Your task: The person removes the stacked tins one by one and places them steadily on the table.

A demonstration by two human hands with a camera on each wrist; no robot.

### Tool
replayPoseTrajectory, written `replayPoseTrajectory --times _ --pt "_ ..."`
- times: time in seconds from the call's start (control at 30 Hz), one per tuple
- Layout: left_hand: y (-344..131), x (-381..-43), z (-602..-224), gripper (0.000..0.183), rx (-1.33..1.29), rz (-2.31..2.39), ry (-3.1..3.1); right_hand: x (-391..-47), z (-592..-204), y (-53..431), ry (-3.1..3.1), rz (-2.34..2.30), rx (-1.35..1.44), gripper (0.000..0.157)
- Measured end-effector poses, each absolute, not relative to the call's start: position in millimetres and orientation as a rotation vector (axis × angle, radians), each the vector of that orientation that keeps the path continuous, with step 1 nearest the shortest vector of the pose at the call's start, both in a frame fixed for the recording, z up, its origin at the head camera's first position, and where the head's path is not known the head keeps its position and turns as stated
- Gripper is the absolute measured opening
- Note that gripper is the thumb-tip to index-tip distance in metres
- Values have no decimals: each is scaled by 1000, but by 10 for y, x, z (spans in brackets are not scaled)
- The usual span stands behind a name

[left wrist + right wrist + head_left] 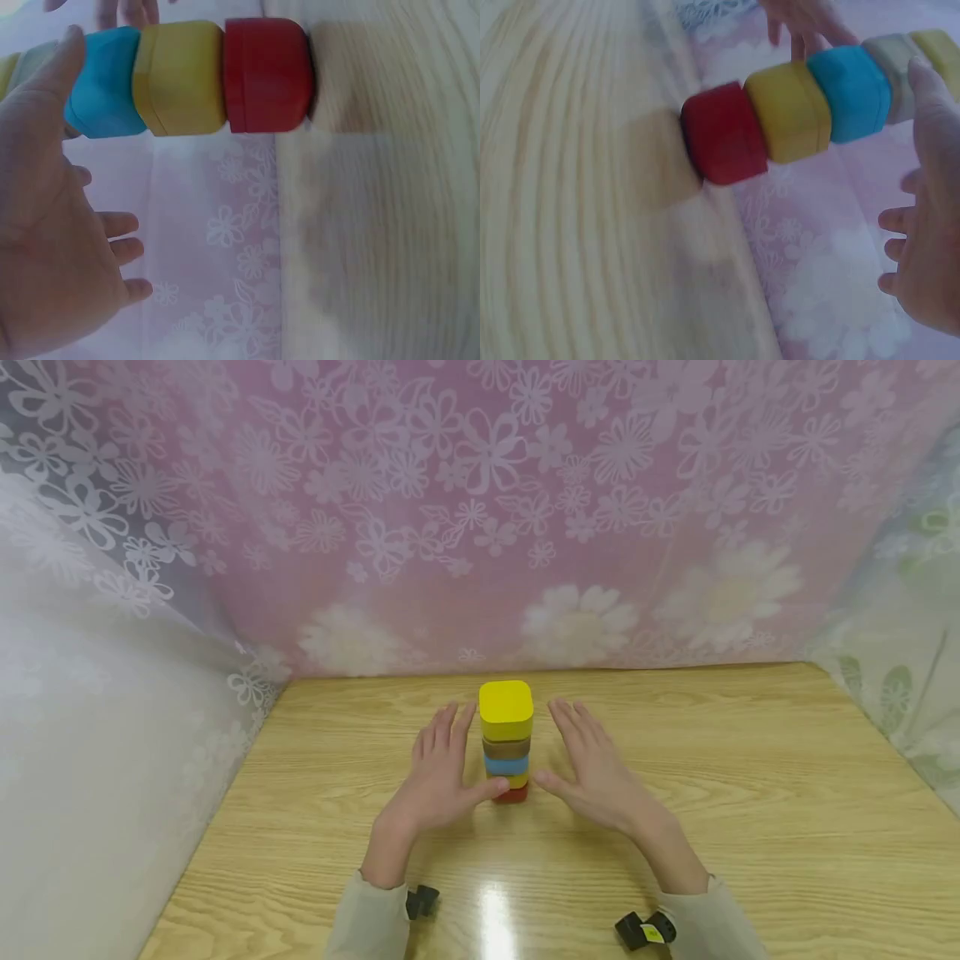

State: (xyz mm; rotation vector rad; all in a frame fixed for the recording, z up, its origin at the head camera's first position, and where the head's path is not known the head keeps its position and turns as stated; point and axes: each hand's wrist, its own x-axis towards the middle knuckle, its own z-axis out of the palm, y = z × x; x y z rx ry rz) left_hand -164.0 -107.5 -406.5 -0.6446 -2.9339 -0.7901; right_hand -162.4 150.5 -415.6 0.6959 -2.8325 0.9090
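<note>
A tower of rounded square blocks stands upright on the wooden table. From the bottom up come a red block (512, 796) (270, 75), a yellow block (180, 79), a blue block (507, 766) (849, 94), a grey-brown block (506, 749) and a yellow top block (506, 703). My left hand (441, 781) is beside the tower's left, fingers straight, its thumb overlapping the lower blocks in the head view. On the other side my right hand (596, 777) is held with fingers extended and thumb towards the tower. Neither hand grips anything.
The wood-grain table (750, 793) runs back to a pink flowered curtain (465, 527). White flowered cloth (97, 735) hangs along the left, and more cloth (915, 635) hangs at the right. Small black devices (422, 902) sit at both wrists.
</note>
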Motion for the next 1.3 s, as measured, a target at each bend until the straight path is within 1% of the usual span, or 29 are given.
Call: replayPoseTrajectory --times 0.13,0.23,0.37,0.5,0.73,0.97,1.3 --pt "-1060 -1645 -4029 103 -708 -1011 -2833 -1600 -4065 1420 -2738 1269 690 94" --pt "-1038 -1641 -4007 99 -737 -1152 -2766 -1582 -4005 1358 -2654 1444 701 94" --pt "-1006 -1614 -3973 93 -726 -1308 -2702 -1560 -3949 1286 -2538 1598 718 97" --pt "-982 -1585 -3940 89 -705 -1425 -2643 -1527 -3910 1240 -2398 1626 778 99" --pt "-925 -1550 -3893 86 -725 -1558 -2552 -1483 -3848 1181 -2200 1479 926 86" --pt "-827 -1586 -3896 76 -878 -1570 -2404 -1484 -3855 1100 -2244 1454 937 77" --pt "-782 -1567 -3901 67 -818 -1554 -2382 -1473 -3845 1064 -2245 1447 932 62"
